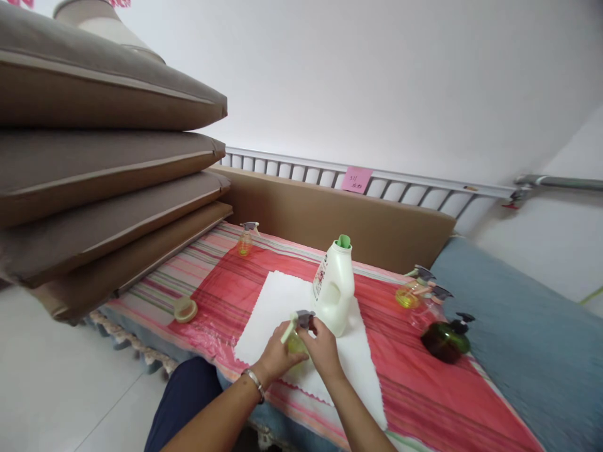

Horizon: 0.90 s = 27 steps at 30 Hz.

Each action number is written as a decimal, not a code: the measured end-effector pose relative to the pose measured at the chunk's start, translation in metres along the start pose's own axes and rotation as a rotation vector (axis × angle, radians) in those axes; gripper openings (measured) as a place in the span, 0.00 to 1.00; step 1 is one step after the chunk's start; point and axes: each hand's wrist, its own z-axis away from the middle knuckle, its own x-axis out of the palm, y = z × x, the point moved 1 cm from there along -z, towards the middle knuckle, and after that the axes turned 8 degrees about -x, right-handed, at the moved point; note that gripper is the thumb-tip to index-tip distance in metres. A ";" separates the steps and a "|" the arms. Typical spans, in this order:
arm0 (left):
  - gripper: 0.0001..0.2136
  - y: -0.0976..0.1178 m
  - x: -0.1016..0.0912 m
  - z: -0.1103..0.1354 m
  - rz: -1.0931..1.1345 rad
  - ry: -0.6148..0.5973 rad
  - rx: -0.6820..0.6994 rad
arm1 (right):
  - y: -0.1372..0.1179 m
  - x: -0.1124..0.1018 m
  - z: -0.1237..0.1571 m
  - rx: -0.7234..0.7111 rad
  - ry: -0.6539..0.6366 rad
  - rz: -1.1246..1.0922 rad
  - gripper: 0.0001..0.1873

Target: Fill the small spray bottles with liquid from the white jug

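Note:
Both my hands are on a small spray bottle with yellowish liquid, above a white cloth. My left hand wraps round its clear body. My right hand closes its fingers on the grey-and-pale-green spray head, which sits at the bottle's neck; whether it is fully seated I cannot tell. Just behind my hands, a large white jug stands upright on the cloth, a green spout showing in its mouth. A round pale yellow cap lies to the left.
Another spray bottle stands at the back left. On the right are a yellow-filled spray bottle, a pinkish one and a tilted dark green pump bottle. Thick brown cushions are stacked left; a brown board runs behind.

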 end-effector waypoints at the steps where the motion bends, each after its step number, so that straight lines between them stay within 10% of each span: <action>1: 0.36 0.000 0.000 0.001 -0.011 -0.004 0.007 | 0.001 0.000 0.001 0.004 0.010 0.011 0.11; 19: 0.37 0.001 -0.015 0.005 0.102 -0.092 -0.060 | 0.012 0.011 0.009 -0.059 0.139 -0.006 0.12; 27: 0.27 0.046 -0.027 0.006 0.325 -0.019 -0.053 | 0.008 0.010 0.008 -0.066 0.109 -0.041 0.13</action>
